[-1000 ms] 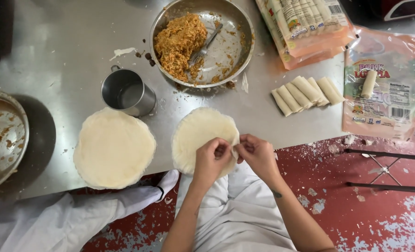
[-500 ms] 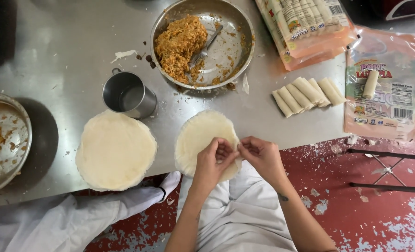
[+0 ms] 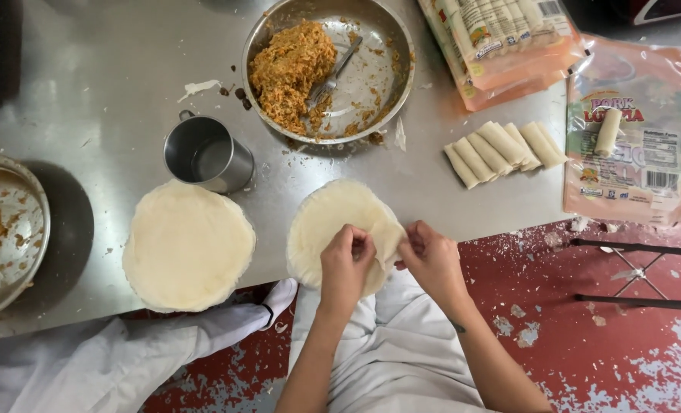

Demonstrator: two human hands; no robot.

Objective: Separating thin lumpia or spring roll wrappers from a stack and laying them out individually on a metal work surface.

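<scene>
A stack of round, pale wrappers lies at the near edge of the steel table. My left hand and my right hand both pinch the near right edge of the top wrapper and lift a flap of it between them. A second round stack of wrappers lies to the left. Beyond them stands a steel bowl with orange shredded filling and a fork.
A steel mug stands left of the bowl. Several rolled rolls lie to the right, beside printed plastic packages. Another steel bowl sits at the left edge. A white-sleeved arm lies below the table.
My hands have moved slightly apart and peeled the wrapper's edge up further; the view has shifted a little.
</scene>
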